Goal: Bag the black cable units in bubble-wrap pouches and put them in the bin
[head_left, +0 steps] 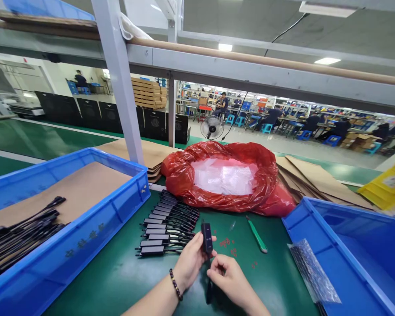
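My left hand point(191, 260) is closed around a small black adapter point(206, 237), holding it upright over the green table point(118, 276). My right hand point(228, 276) sits just below it, fingers pinched at the adapter's lower end where its black cable point(210, 290) hangs down. A beaded bracelet point(175, 284) is on my left wrist. A row of several matching black adapters point(166, 228) with cables lies on the table just left of my hands.
A blue crate point(95, 228) at left has a cardboard liner and more black cabled parts point(19, 237). A red bag point(230, 175) of clear plastic lies behind. A green tool point(256, 235) and small red bits point(228, 245) lie right. Another blue crate point(349, 254) holds a plastic bag point(312, 272). Workers sit far back.
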`<state>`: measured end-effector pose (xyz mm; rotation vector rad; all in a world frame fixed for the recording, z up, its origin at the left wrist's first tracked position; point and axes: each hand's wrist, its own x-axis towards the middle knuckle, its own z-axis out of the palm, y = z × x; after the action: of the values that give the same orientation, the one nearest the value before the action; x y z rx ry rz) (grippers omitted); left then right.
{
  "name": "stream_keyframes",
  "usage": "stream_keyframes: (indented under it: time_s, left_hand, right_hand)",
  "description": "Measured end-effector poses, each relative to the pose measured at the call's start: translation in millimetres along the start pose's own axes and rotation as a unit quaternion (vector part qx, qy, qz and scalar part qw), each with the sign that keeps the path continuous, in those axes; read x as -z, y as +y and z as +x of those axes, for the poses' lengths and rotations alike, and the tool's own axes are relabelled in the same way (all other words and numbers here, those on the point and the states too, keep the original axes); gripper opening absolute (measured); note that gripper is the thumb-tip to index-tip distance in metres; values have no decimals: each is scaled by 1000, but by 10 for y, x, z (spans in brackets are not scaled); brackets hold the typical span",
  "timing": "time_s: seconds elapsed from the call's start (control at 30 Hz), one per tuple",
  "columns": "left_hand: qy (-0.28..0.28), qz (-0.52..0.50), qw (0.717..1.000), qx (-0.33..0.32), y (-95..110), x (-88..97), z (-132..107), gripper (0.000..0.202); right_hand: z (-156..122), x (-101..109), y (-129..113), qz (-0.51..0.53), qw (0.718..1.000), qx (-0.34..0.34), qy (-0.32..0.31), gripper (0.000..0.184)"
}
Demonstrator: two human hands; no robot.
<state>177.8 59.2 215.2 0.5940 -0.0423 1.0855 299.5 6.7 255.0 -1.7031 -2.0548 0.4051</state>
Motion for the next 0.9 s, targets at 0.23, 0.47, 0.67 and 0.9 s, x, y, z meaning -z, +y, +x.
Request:
stream_keyframes:
  time_s: [0.23, 0.47, 0.67, 0.9]
  left_hand:
    - [-44, -49, 993, 103, 34, 35, 28, 50]
    - [-71, -33, 987, 142, -16, 52, -6, 52]
    - [-67, -28, 982, 177, 0, 15, -26, 52]
    - [-36, -8, 985, 166, -6, -12, -33, 48]
  right_hand:
    - [268, 770, 144, -295, 923, -33, 244, 25]
    - [489, 1280, 650, -350, 864, -227, 283, 41]
    - [399, 1317, 598, -240, 913, -168, 285, 34]
    - [0, 698, -98, 36, 978, 32, 203, 46]
